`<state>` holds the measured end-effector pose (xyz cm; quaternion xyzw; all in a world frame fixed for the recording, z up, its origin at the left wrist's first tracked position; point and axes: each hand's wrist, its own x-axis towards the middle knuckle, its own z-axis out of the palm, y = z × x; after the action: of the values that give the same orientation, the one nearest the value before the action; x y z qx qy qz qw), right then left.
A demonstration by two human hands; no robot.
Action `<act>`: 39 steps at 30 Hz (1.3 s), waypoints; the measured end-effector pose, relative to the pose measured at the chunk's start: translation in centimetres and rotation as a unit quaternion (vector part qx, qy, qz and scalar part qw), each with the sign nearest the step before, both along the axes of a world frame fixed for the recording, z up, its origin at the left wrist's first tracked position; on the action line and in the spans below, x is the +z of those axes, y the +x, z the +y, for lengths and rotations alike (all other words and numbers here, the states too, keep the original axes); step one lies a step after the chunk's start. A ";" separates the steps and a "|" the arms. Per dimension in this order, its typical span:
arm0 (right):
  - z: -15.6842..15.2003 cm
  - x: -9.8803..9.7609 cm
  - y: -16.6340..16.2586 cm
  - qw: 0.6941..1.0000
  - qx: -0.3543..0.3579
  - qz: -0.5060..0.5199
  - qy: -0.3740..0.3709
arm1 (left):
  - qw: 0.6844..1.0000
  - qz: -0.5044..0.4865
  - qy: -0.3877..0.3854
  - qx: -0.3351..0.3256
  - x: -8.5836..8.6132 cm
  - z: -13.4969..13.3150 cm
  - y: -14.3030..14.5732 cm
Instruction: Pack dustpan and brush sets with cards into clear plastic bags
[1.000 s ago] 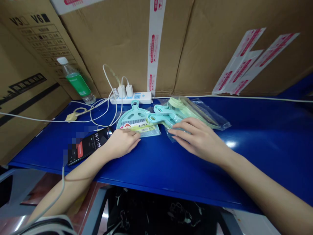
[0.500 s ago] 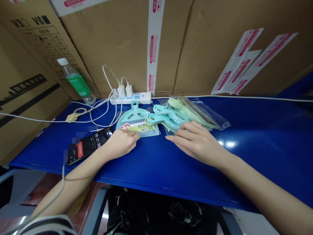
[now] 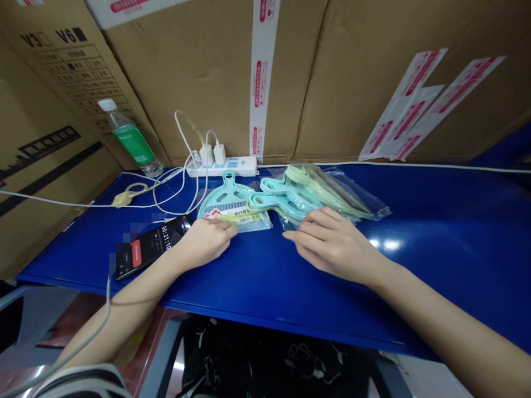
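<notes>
My left hand (image 3: 207, 242) rests on the table, loosely closed with bent fingers, over the lower edge of a pale blue packaged dustpan and brush set (image 3: 229, 194). Its fingertips are hidden, so I cannot tell if they grip anything. To the right, several more dustpan sets in clear bags, pale blue (image 3: 286, 200) and pale green (image 3: 332, 193), overlap in a pile, handles towards the left. My right hand (image 3: 334, 243) lies against the near side of this pile, fingers slightly bent and thumb apart, with nothing visible in its grasp.
A phone (image 3: 151, 249) showing a running timer lies by my left forearm. Behind the sets stand a white power strip (image 3: 244, 165) with chargers and looping cables, and a water bottle (image 3: 131, 141). Large cardboard boxes (image 3: 199, 77) wall off the back of the blue table (image 3: 448, 232).
Both hands stay almost where they were; the right hand has shifted very slightly. The phone's timer has advanced by one second. The dustpan sets have not moved.
</notes>
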<state>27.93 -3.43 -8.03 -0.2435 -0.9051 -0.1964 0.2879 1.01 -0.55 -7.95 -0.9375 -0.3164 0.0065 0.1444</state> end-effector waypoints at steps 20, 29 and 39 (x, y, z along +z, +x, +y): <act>0.1 -0.5 -0.5 0.998 0.015 -0.055 -0.014 | 1.000 -0.022 -0.004 -0.006 -0.2 0.0 0.1; 0.0 -0.7 -0.5 0.998 0.026 -0.043 -0.038 | 1.000 -0.013 -0.013 -0.011 -0.1 -0.1 0.3; 0.0 -0.3 -0.4 0.998 0.019 -0.049 -0.031 | 0.997 -0.040 -0.009 -0.059 -0.3 0.1 0.1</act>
<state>27.55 -3.41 -8.32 -0.2254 -0.9282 -0.1747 0.2389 1.06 -0.43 -8.28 -0.9553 -0.2662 -0.0366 0.1233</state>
